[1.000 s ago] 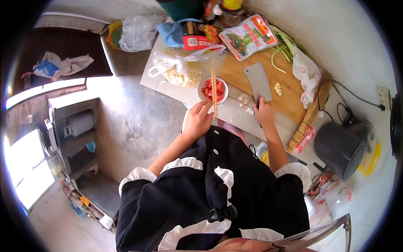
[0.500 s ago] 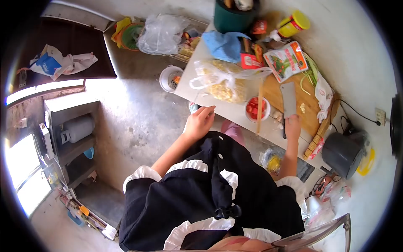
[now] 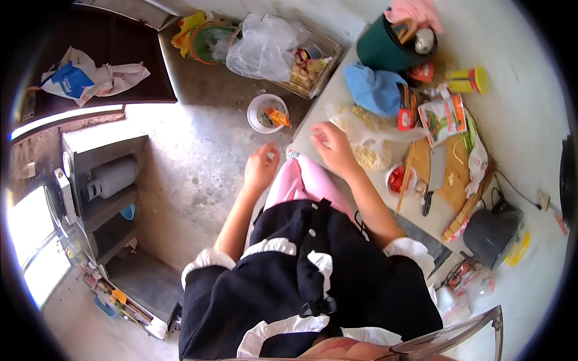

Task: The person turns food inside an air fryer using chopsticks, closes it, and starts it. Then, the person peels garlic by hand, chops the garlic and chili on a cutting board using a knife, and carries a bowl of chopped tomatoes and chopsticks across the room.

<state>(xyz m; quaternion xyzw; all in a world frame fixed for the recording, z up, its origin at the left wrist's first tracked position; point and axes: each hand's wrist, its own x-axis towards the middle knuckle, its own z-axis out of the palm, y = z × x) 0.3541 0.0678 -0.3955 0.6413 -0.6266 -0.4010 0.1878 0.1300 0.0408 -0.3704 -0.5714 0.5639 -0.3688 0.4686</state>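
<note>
My left hand [image 3: 261,169] hangs above the floor, its fingers loosely bent and a little apart, with nothing visible in it. Over the table's near left edge, my right hand [image 3: 334,147] is open, fingers half bent and nothing in them. A plastic bag of pale yellow pieces [image 3: 370,155] lies just right of it. The cleaver [image 3: 437,168] rests untouched on the wooden cutting board [image 3: 456,188], its dark handle toward me. Beside it stands a white bowl of cut red pieces [image 3: 399,179], with chopsticks [image 3: 406,175] along its side.
A white bucket [image 3: 254,115] holding scraps stands on the floor ahead. Behind it is a crate [image 3: 325,84] with eggs and plastic bags. A blue cloth [image 3: 374,89], seasoning packet [image 3: 442,119] and green bin [image 3: 385,45] sit along the table's back. A gas cylinder [image 3: 114,177] occupies the left shelf.
My right hand has let go of the cleaver and moved left to the table's edge. My left hand has shifted left, away from the table. The view has turned toward the left.
</note>
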